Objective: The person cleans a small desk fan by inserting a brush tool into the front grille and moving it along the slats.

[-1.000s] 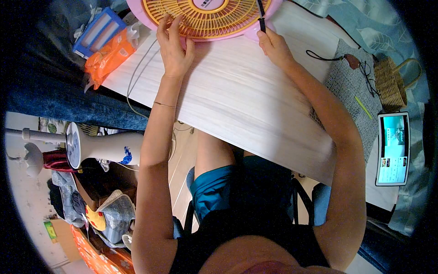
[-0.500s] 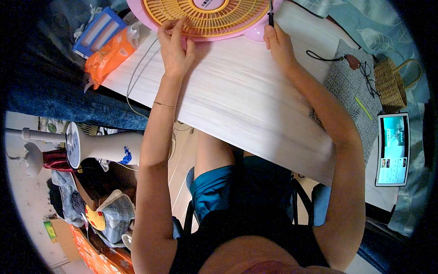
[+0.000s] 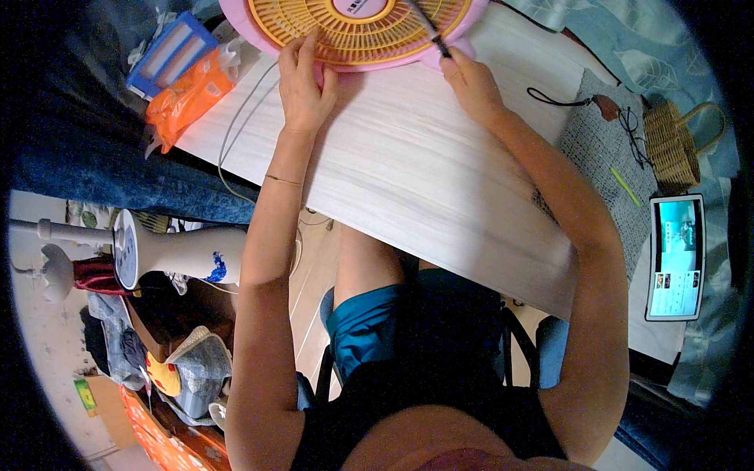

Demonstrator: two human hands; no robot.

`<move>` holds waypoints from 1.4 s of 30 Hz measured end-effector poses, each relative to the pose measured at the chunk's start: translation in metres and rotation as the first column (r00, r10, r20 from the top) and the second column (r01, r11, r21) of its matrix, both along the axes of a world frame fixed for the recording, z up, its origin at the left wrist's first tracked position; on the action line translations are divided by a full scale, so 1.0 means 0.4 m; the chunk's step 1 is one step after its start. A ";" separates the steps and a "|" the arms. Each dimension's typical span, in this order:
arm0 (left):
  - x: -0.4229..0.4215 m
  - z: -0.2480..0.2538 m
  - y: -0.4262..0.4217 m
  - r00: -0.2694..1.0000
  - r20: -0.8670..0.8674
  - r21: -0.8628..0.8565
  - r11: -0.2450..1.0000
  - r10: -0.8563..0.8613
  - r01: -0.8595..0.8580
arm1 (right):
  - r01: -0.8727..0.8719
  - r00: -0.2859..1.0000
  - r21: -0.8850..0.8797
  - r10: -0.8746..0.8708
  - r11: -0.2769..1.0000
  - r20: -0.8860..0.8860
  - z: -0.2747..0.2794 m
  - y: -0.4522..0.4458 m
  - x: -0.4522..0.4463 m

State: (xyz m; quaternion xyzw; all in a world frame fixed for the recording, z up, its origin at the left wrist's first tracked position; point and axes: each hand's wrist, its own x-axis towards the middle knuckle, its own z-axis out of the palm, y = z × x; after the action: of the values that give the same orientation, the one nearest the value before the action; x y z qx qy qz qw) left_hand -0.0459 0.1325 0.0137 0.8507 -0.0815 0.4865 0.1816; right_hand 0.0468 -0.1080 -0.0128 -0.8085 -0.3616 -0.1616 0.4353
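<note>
A pink fan [image 3: 473,17] with a yellow round grille [image 3: 345,51] lies at the top of the view, its far part cut off by the frame edge. My left hand [image 3: 305,93] holds its near left rim, fingertips on the grille and thumb at the pink edge. In my right hand [image 3: 473,88] is a slim tool with a black handle [image 3: 434,38], pinched near its end. The tool slants up and left over the grille; its tip is out of frame, so its exact kind is unclear.
A white tabletop [image 3: 408,149] lies under the fan. At left are an orange plastic bag [image 3: 184,102], a blue-framed box [image 3: 174,56] and a grey cable [image 3: 222,149]. On the right are a grey mat [image 3: 589,133], a wicker basket [image 3: 671,149] and a lit tablet [image 3: 675,259].
My right hand has shifted slightly left, and the tool has swung from near upright at the fan's right rim to a leftward slant over the grille. My left hand stays almost in place.
</note>
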 end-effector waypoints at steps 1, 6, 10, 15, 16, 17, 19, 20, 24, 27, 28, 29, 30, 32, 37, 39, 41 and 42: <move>-0.001 0.000 0.000 1.000 -0.011 0.005 1.000 0.004 -0.004 | 0.018 1.000 0.098 -0.017 0.995 -0.011 -0.006 -0.001 0.011; -0.005 0.001 -0.002 0.999 0.030 0.087 0.995 0.037 -0.040 | 0.004 0.997 0.190 0.010 0.982 -0.074 -0.016 -0.005 0.036; 0.001 0.001 0.001 0.995 0.099 0.113 0.993 0.030 -0.041 | -0.074 0.997 0.118 0.077 0.990 -0.026 -0.017 0.000 0.029; -0.002 0.007 -0.006 0.996 0.091 0.036 0.999 -0.006 0.003 | -0.040 0.999 -0.024 0.039 0.999 -0.022 -0.014 -0.001 0.024; -0.003 0.006 -0.006 0.998 0.068 0.020 1.000 -0.015 0.014 | -0.042 0.999 -0.116 0.041 0.992 -0.004 -0.008 -0.003 0.010; -0.003 0.005 -0.005 0.999 0.046 0.004 1.000 -0.025 0.025 | -0.042 0.999 -0.207 0.046 0.977 0.014 -0.001 -0.003 -0.003; -0.004 0.001 -0.003 1.000 0.011 0.020 1.000 -0.014 0.014 | -0.040 0.994 -0.197 0.059 0.980 0.089 0.007 0.001 -0.015; -0.004 0.000 -0.003 1.000 -0.007 0.028 1.000 -0.010 0.010 | -0.039 0.990 -0.192 0.064 0.981 0.127 0.009 0.002 -0.017; -0.007 0.001 -0.003 1.000 -0.023 -0.018 1.000 -0.004 0.004 | 0.030 1.000 0.023 -0.030 0.999 0.001 0.008 -0.002 -0.004; -0.005 0.004 -0.003 0.997 0.055 0.085 0.995 0.053 -0.057 | 0.092 0.989 0.193 -0.067 0.977 -0.131 0.000 -0.008 0.026; -0.007 0.008 -0.005 0.997 0.061 0.114 0.992 0.055 -0.062 | 0.076 0.992 0.224 -0.052 0.972 -0.113 -0.001 -0.009 0.029; -0.007 0.009 -0.006 0.996 0.067 0.143 0.987 0.057 -0.067 | 0.060 0.995 0.254 -0.037 0.965 -0.095 -0.002 -0.009 0.030; -0.005 0.007 -0.003 0.997 0.064 0.124 0.991 0.046 -0.054 | 0.041 0.995 0.218 -0.019 0.975 -0.099 -0.005 -0.008 0.029; 0.001 0.001 0.004 0.998 0.058 0.087 0.996 0.024 -0.029 | 0.001 0.994 0.147 0.015 0.989 -0.109 -0.015 -0.004 0.028; 0.000 0.002 -0.003 0.999 0.031 -0.007 1.000 -0.023 0.023 | -0.035 0.999 -0.116 0.037 0.993 0.009 0.004 -0.002 -0.006; -0.001 0.000 -0.001 1.000 0.007 -0.011 1.000 -0.024 0.024 | -0.046 0.999 -0.162 0.045 0.986 -0.015 0.007 -0.001 -0.009; -0.001 -0.001 -0.001 0.999 -0.023 -0.015 1.000 -0.022 0.022 | -0.047 0.999 -0.142 0.049 0.989 0.009 0.004 -0.002 -0.006; -0.002 0.000 -0.002 1.000 -0.024 -0.021 1.000 -0.017 0.016 | -0.010 0.999 -0.070 0.012 0.997 0.031 0.005 -0.002 -0.005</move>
State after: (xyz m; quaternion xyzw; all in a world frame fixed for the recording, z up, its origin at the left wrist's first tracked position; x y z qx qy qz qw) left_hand -0.0466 0.1317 0.0136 0.8540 -0.0813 0.4753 0.1956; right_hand 0.0448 -0.1089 -0.0109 -0.8186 -0.3784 -0.1591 0.4018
